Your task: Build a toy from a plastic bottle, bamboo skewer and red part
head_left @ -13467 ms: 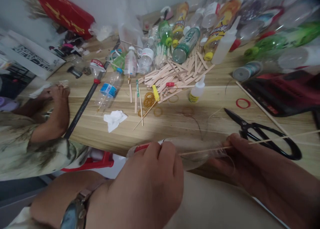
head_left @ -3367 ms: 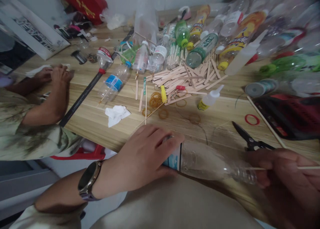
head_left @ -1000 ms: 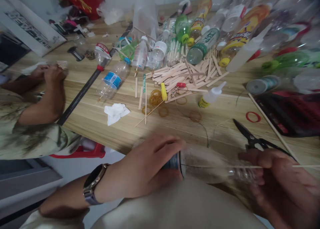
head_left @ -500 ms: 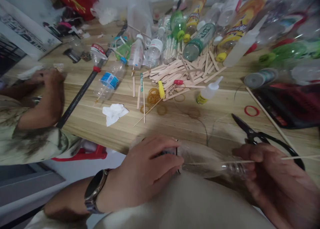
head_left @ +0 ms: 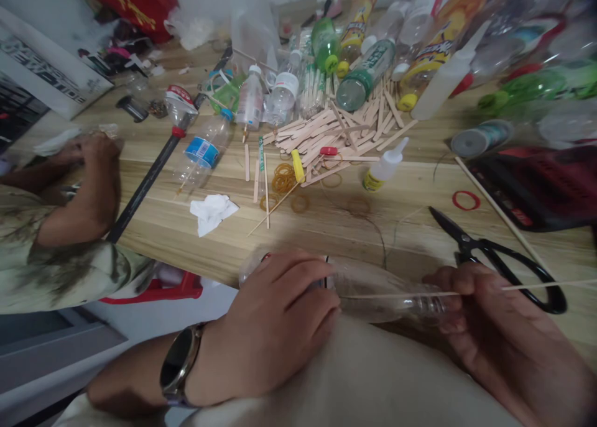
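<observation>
A clear plastic bottle (head_left: 373, 284) lies on its side at the table's front edge, its neck pointing right. My left hand (head_left: 280, 315), with a watch on the wrist, is wrapped over the bottle's body and covers its label. By the neck, my right hand (head_left: 494, 334) pinches a thin wooden stick (head_left: 527, 286). The stick runs through the bottle's mouth into its inside, and its other end sticks out to the right past my hand. Black-handled scissors (head_left: 471, 240) lie just beyond my right hand, blades toward the far left.
Flat wooden sticks (head_left: 321, 135), rubber bands (head_left: 283, 178) and a small glue bottle (head_left: 385, 167) lie mid-table. Several plastic bottles crowd the back. A crumpled tissue (head_left: 212, 212) is at left, near a black rod (head_left: 147, 188). Another person's arm (head_left: 84, 197) rests at far left.
My right hand and the bottle's neck have shifted slightly left, the stick still pinched and inside the bottle. My left hand keeps its hold. The view has moved a little.
</observation>
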